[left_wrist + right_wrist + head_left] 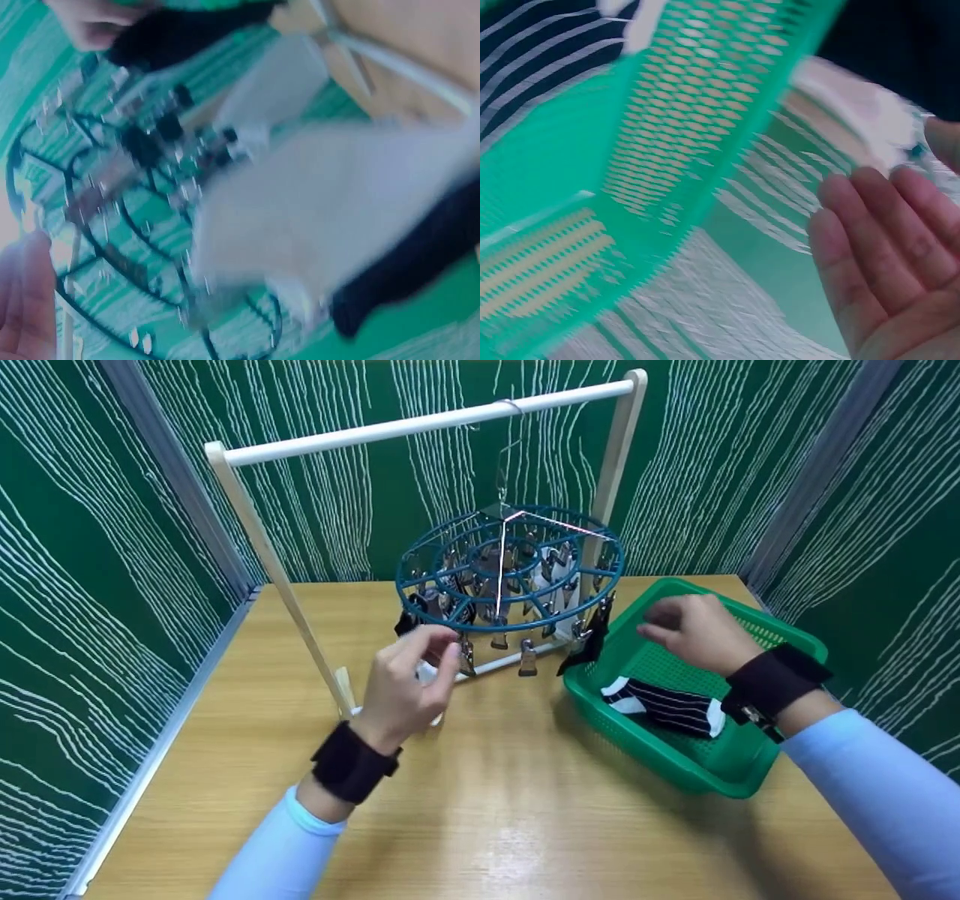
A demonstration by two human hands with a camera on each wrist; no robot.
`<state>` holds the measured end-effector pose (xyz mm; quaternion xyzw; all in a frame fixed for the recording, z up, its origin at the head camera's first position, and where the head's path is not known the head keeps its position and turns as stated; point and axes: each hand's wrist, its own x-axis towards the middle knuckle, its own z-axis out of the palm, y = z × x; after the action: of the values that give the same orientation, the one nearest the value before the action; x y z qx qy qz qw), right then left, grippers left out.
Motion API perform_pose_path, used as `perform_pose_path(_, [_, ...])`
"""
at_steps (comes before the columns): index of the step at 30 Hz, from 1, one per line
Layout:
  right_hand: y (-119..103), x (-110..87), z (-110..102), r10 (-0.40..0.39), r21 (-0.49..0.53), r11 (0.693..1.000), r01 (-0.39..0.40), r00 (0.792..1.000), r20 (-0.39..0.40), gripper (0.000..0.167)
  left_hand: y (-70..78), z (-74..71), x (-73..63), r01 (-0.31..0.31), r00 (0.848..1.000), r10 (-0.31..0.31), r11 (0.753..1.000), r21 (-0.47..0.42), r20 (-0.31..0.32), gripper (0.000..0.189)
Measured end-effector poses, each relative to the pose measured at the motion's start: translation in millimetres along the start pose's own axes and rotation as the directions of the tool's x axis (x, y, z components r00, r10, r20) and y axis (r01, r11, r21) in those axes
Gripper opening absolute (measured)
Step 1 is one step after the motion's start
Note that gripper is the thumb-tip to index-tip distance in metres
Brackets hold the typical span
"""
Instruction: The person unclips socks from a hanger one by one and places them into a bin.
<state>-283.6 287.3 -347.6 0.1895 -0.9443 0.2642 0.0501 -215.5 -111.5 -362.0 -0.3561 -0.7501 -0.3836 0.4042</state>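
Striped sock (671,711) lies in green basket (660,749). Right hand (701,634) near it, left hand (409,682) beside round clip hanger (517,627); both empty, fingers loosely bent. Best lifted by one edge, kept untwisted.

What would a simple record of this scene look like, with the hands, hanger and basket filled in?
left hand: holds nothing visible, near the front rim of the blue-green round hanger
right hand: empty, over the green perforated plastic basket
hanger: hooked on the white rod of a pale wooden stand
hanging below: metal clips, black cloth, white cloth
in basket: black sock with white stripes
unclear: whether the left fingers touch the rim
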Motion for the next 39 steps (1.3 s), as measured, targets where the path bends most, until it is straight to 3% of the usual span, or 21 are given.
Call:
perform_pose_path(2, [-14,-3.1,-5,-0.062,-0.01,0.998,0.062,0.993,-0.098,0.022,-5.4,-8.6,2.4,-0.041,0.999,0.041,0.998,0.044,0.006,0.011])
perform_pose_path(4, [-28,-6.0,-8,-0.134,-0.04,0.991,0.129,0.971,-0.198,0.019,-11.1,-16.4,5.0,-0.066,0.998,0.062,0.992,0.107,0.033,0.017])
perform_pose_path(9, [-60,-13.2,-12,-0.328,-0.169,0.944,0.284,0.87,-0.367,0.023,-25.1,-32.9,12.8,-0.097,0.981,0.053,0.966,0.238,0.185,0.035])
perform_pose_path(12, [-74,-15.1,-8,-0.467,-0.269,0.881,0.389,0.804,-0.368,0.031,-31.2,-39.4,17.6,-0.14,0.957,0.057,0.949,0.283,0.284,0.038])
perform_pose_path(17, [-92,-13.2,4,-0.676,-0.424,0.724,0.544,0.682,-0.28,0.039,-38.1,-42.4,24.8,-0.229,0.921,0.099,0.92,0.319,0.376,0.031])
perform_pose_path(19, [-97,-11.7,9,-0.724,-0.463,0.672,0.577,0.644,-0.248,0.038,-39.8,-42.5,27.2,-0.254,0.911,0.113,0.911,0.324,0.397,0.028])
perform_pose_path(22, [-103,-9.8,15,-0.766,-0.521,0.615,0.591,0.606,-0.217,0.034,-40.9,-42.7,30.4,-0.28,0.898,0.127,0.903,0.325,0.421,0.025])
perform_pose_path(25, [-105,-8.8,17,-0.783,-0.568,0.583,0.581,0.589,-0.201,0.033,-41.0,-43.1,32.3,-0.297,0.891,0.139,0.898,0.325,0.432,0.023])
perform_pose_path(29, [-104,-7.5,17,-0.786,-0.581,0.578,0.573,0.581,-0.21,0.031,-40.4,-43.6,32.4,-0.323,0.887,0.162,0.888,0.329,0.432,0.02])
perform_pose_path(34, [-102,-5.1,15,-0.771,-0.576,0.596,0.559,0.599,-0.216,0.026,-38.3,-43.5,32.0,-0.347,0.886,0.194,0.879,0.326,0.421,0.019])
perform_pose_path(39, [-98,-2.0,13,-0.742,-0.547,0.635,0.545,0.627,-0.236,0.023,-35.8,-40.9,32.8,-0.362,0.887,0.232,0.886,0.29,0.399,0.018])
